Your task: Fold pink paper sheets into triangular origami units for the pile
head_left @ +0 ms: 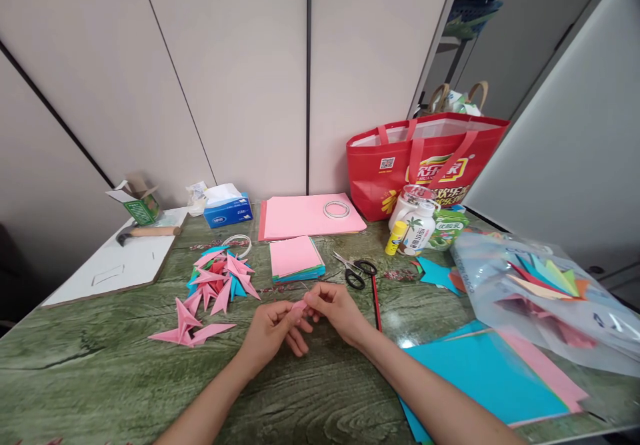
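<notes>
Between my two hands is a small folded piece of pink paper (299, 305), mostly covered by the fingers. My left hand (277, 325) pinches its left side between thumb and forefinger. On the right end, the thumb and fingers of my right hand (333, 306) are closed on the same paper. Left of the hands lie a pink folded paper star shape (183, 328) and a pile of pink, blue and red folded paper pieces (220, 275). Just beyond the hands sits a stack of square paper sheets (296, 258), pink on top.
Black-handled scissors (356, 270) and a red pencil-like stick (376, 305) lie right of the stack. Behind are large pink sheets (300, 217), a tissue box (229, 213), a hammer (147, 232), a glue stick (396, 238) and a red bag (370, 178). Blue sheets (480, 378) lie beside my right forearm.
</notes>
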